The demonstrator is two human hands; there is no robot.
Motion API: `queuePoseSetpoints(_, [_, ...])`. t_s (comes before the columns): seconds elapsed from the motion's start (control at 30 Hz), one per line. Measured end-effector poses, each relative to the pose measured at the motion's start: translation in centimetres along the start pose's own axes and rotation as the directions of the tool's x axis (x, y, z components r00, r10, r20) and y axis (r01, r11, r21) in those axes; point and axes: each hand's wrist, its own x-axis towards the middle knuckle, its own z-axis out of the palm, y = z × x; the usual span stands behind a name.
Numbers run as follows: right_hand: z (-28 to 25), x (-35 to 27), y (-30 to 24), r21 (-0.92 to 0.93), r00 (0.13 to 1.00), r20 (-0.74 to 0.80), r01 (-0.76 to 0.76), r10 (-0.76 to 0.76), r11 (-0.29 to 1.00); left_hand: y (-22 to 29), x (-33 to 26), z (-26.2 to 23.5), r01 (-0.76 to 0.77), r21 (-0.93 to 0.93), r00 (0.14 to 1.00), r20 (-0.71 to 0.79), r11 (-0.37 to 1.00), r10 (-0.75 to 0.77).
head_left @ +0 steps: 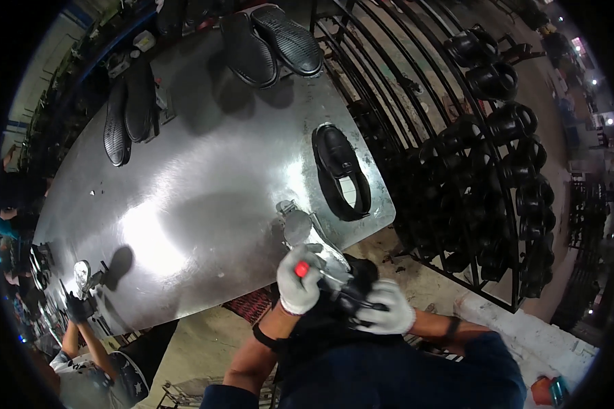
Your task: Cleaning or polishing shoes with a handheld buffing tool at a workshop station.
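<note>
My left hand (pixel 299 285), in a white glove, is closed around a red-handled tool (pixel 301 269). A thin metal shaft seems to run from it toward a dark shoe (pixel 353 294); its tip is hard to make out. My right hand (pixel 387 308), also gloved in white, grips that shoe from the right, close to my body. Just beyond my left hand, a silvery metal shoe stand (pixel 307 230) rises at the table's near edge. A finished-looking black loafer (pixel 340 170) with a pale insole rests on the metal table (pixel 218 163), right of the stand.
Two pairs of black shoes, one pair (pixel 269 46) at the far edge and another (pixel 131 112) at far left, lie on the table. A black rack (pixel 416 129) loaded with shoes stands at right. At lower left, a co-worker's dark-gloved hand (pixel 79 308) is near another metal stand (pixel 82 274).
</note>
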Motion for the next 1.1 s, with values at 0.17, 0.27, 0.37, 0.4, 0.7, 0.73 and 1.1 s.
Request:
queuePoseSetpoints(0.17, [-8.3, 6.6, 2.8, -0.076, 0.982, -0.02, 0.187, -0.189, 0.979, -1.1, 9.5, -0.5, 0.436, -0.204, 0.811, -0.333, 0.877, -0.481])
queuePoseSetpoints(0.27, [-2.7, 11.5, 4.8, -0.149, 0.727, -0.686, -0.093, -0.035, 0.984, -9.2, 12.5, -1.8, 0.446, -0.267, 0.826, -0.246, 0.854, -0.508])
queuePoseSetpoints(0.37, [4.0, 11.4, 5.7, 0.089, 0.683, -0.523, -0.552, 0.511, 0.829, -19.3, 11.5, -3.3, 0.408, -0.216, 0.778, -0.425, 0.887, -0.462])
queuePoseSetpoints(0.4, [7.8, 11.0, 6.4, 0.259, 0.668, -0.358, -0.601, 0.653, 0.756, -23.9, 9.4, -8.4, 0.274, 0.415, 0.901, -0.427, 0.868, -0.081])
queuePoseSetpoints(0.7, [5.0, 17.6, 14.4, -0.613, 0.584, 0.102, -0.601, 0.806, 0.513, -7.5, -1.4, 0.0, 0.76, -0.279, 0.588, -0.093, 0.588, -0.804])
queuePoseSetpoints(0.73, [5.5, 19.9, 15.2, -0.649, 0.474, 0.18, -0.601, 0.862, 0.466, -4.9, -0.8, 1.3, 0.667, -0.661, 0.5, 0.057, 0.342, -0.864])
queuePoseSetpoints(1.1, [7.8, 19.2, 21.1, -0.56, 0.487, 0.189, -0.66, 0.853, 0.501, -4.8, 8.7, -19.6, -0.035, -0.805, 0.26, -0.579, 0.592, -0.772])
